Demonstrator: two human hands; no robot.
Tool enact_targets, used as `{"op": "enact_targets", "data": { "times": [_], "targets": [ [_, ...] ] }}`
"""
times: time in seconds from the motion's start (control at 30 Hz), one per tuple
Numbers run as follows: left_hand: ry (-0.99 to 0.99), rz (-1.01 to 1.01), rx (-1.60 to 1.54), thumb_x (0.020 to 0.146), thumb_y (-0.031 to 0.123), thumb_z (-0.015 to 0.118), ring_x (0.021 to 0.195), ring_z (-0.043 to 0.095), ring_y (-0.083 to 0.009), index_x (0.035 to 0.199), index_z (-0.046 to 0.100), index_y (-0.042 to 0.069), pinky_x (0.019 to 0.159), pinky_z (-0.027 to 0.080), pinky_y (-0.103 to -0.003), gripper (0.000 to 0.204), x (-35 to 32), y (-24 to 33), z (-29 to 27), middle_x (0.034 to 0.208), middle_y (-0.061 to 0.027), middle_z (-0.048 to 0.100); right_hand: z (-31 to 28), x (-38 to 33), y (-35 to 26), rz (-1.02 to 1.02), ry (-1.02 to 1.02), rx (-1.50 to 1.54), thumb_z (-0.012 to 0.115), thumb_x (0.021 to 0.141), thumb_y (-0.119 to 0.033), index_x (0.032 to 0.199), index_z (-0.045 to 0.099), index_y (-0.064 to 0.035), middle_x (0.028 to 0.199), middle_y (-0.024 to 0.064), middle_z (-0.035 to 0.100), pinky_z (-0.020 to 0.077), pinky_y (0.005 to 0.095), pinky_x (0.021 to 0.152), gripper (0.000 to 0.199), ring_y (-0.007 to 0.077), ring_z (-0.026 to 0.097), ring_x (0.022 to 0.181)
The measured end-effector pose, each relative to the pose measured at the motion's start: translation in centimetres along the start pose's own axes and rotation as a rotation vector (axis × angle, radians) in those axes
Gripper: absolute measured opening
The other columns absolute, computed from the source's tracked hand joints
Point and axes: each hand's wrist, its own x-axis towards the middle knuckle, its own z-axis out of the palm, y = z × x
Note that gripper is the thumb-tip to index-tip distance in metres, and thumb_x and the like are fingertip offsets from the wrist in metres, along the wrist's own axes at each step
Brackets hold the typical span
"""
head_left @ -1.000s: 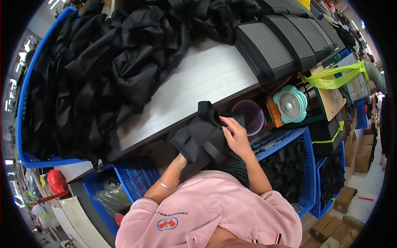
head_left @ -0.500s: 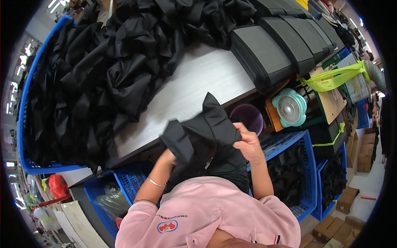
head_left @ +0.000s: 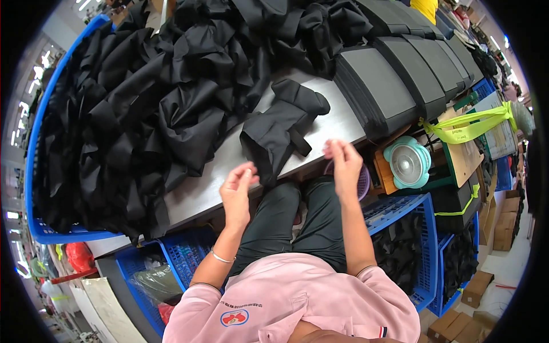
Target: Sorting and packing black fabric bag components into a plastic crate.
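Note:
A black fabric piece (head_left: 280, 123), folded and crumpled with a narrow strap-like part, lies on the pale tabletop (head_left: 209, 180) in front of me. Its near corner hangs over the table's edge. My left hand (head_left: 236, 191) hovers just left of that corner, its fingers loosely bent and apart with nothing in them. Right of the cloth, my right hand (head_left: 344, 163) is raised over the table's edge, slightly blurred, fingers half curled and holding nothing visible. A large heap of similar black fabric pieces (head_left: 189, 108) covers the left and far side of the table.
Stacks of flat black pieces (head_left: 380, 86) stand at the right end of the table. Below them are a turquoise fan (head_left: 407, 162) and a purple bin (head_left: 362, 183). Blue crates (head_left: 426, 251) flank my legs on both sides, those on the right filled with black fabric. Cardboard boxes (head_left: 476, 288) sit on the floor.
The black fabric piece was held up between both hands; now it lies on the table farther from me. Both hands have let go and come apart from it.

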Motion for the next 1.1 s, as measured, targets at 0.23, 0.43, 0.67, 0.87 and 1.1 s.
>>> {"op": "enact_targets", "data": {
  "times": [0.23,0.43,0.67,0.87,1.1],
  "targets": [
    [-0.111,-0.052,-0.258,0.102,0.027,0.057,0.12,0.056,-0.0162,0.132,0.056,0.004,0.105,0.043,-0.034,0.039,6.6,0.4,2.2,0.131,-0.0083,0.06,5.1,-2.9,0.8,0.381,-0.315,0.513,0.065,0.098,-0.023,0.123,0.062,0.0016,0.104,0.0086,0.07,0.052,0.0284,0.085,0.036,0.0146,0.066,0.094],
    [-0.395,-0.379,-0.644,0.102,0.024,0.052,0.119,0.059,-0.0225,0.132,0.055,0.005,0.106,0.045,-0.039,0.036,6.2,-2.1,4.3,0.131,-0.009,0.061,2.7,-0.3,1.6,0.555,-0.516,0.796,0.068,0.095,-0.026,0.127,0.062,-0.0071,0.108,0.0007,0.069,0.0449,0.0243,0.085,0.037,0.0114,0.062,0.094],
    [-0.659,-0.498,-1.003,0.104,0.038,0.046,0.127,0.055,-0.0248,0.139,0.048,0.001,0.109,0.044,-0.04,0.051,4.9,-2.0,6.3,0.139,-0.0136,0.057,1.5,0.1,-0.3,0.641,-0.421,0.808,0.069,0.094,-0.022,0.121,0.063,-0.0098,0.114,0.0001,0.069,0.0499,0.0266,0.087,0.03,0.0097,0.065,0.098],
    [-0.554,-0.553,-0.917,0.102,0.041,0.054,0.122,0.06,-0.0247,0.133,0.055,0.003,0.106,0.046,-0.039,0.05,7.6,-2.6,6.4,0.131,-0.0111,0.063,-0.3,1.7,1.7,0.609,-0.478,0.68,0.073,0.089,-0.011,0.114,0.063,-0.0091,0.104,-0.0023,0.069,0.0515,0.0251,0.083,0.028,0.0086,0.066,0.09],
    [-0.691,-0.587,-0.812,0.094,0.025,0.07,0.113,0.064,-0.0196,0.126,0.061,0.005,0.101,0.051,-0.037,0.039,9.7,-3.2,5.7,0.122,-0.008,0.068,-2.1,2.9,0.9,0.519,-0.427,0.447,0.078,0.081,-0.004,0.1,0.06,-0.0104,0.085,-0.007,0.063,0.0332,0.0123,0.052,0.027,-0.0024,0.052,0.065]
  ]
}}
